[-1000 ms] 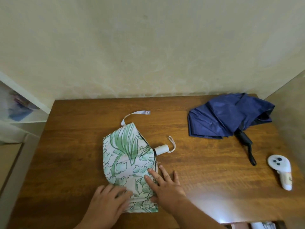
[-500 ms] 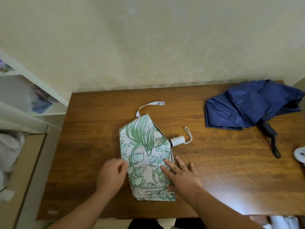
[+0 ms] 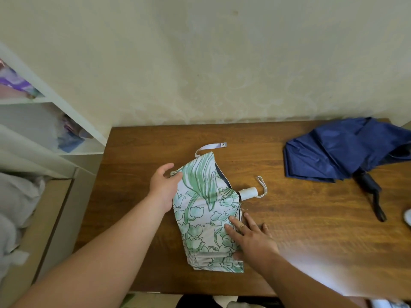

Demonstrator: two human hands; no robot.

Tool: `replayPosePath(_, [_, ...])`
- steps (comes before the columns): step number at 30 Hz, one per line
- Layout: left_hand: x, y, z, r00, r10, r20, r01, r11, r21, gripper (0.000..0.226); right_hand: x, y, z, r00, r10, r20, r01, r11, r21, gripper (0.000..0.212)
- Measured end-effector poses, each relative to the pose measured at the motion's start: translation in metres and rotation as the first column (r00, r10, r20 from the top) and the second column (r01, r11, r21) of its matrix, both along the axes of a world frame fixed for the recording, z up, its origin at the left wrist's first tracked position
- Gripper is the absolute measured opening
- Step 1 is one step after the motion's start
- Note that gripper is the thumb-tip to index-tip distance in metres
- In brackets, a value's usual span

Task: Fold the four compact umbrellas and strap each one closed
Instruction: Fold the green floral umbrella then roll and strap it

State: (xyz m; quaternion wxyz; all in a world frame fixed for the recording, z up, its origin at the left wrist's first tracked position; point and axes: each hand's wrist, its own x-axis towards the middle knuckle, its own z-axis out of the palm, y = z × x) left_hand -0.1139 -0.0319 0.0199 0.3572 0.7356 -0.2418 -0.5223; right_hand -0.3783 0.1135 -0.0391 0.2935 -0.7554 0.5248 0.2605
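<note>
A white umbrella with a green flower print lies flattened on the wooden table. Its white handle with a wrist loop sticks out to the right, and its closing strap lies loose at the far end. My left hand is at the fabric's upper left edge, fingers curled onto it. My right hand lies flat, pressing the lower right side of the fabric. A navy blue umbrella with a black handle lies loosely collapsed at the far right.
A white shelf unit with coloured items stands to the left of the table. Pale cloth lies low on the left. A white object is cut off by the right edge. The wall runs along the table's far side.
My left hand has slid from the fabric's near end up along its left edge to the upper corner. The camera has turned left, so the blue umbrella sits farther right.
</note>
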Motion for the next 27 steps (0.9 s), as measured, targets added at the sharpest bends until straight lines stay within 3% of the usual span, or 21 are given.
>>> replayPosePath(5, [0.007,0.025,0.017,0.999,-0.032,0.003,0.032,0.999,-0.028,0.028,-0.001,-0.001,0.007,0.993,-0.068,0.099,0.069,0.998,-0.009,0.086])
replayPosePath(7, [0.007,0.038,0.024,0.997,-0.077,0.000,0.077,0.996,-0.039,0.028,-0.004,-0.004,0.012,0.960,-0.181,0.212,0.181,0.983,0.020,0.079])
replayPosePath(9, [0.006,0.050,0.031,0.990,-0.137,0.027,0.139,0.989,-0.059,0.027,-0.009,-0.014,0.023,0.872,-0.361,0.330,0.369,0.929,0.039,0.067])
replayPosePath(11, [0.005,0.060,0.033,0.980,-0.192,0.054,0.195,0.979,-0.062,0.024,-0.011,-0.031,0.041,0.787,-0.442,0.431,0.524,0.847,-0.088,0.040])
replayPosePath(13, [0.006,0.071,0.035,0.971,-0.229,0.066,0.232,0.971,-0.047,0.021,-0.008,-0.053,0.058,0.775,-0.422,0.470,0.576,0.779,-0.249,0.019])
replayPosePath(15, [0.006,0.080,0.035,0.962,-0.262,0.083,0.266,0.963,-0.047,0.023,0.003,-0.072,0.075,0.731,-0.443,0.520,0.626,0.738,-0.252,0.021])
replayPosePath(21, [0.008,0.098,0.026,0.929,-0.340,0.147,0.346,0.938,-0.017,0.028,0.035,-0.102,0.087,0.742,-0.431,0.514,0.593,0.779,-0.203,0.075])
replayPosePath(23, [0.007,0.102,0.025,0.930,-0.338,0.143,0.344,0.939,-0.021,0.028,0.041,-0.103,0.084,0.727,-0.446,0.523,0.606,0.775,-0.181,0.084])
replayPosePath(25, [0.008,0.106,0.024,0.934,-0.329,0.139,0.336,0.941,-0.028,0.029,0.043,-0.104,0.082,0.738,-0.416,0.531,0.590,0.779,-0.210,0.077])
replayPosePath(27, [0.009,0.108,0.022,0.932,-0.332,0.147,0.339,0.941,-0.025,0.030,0.042,-0.103,0.083,0.762,-0.349,0.546,0.553,0.790,-0.267,0.053])
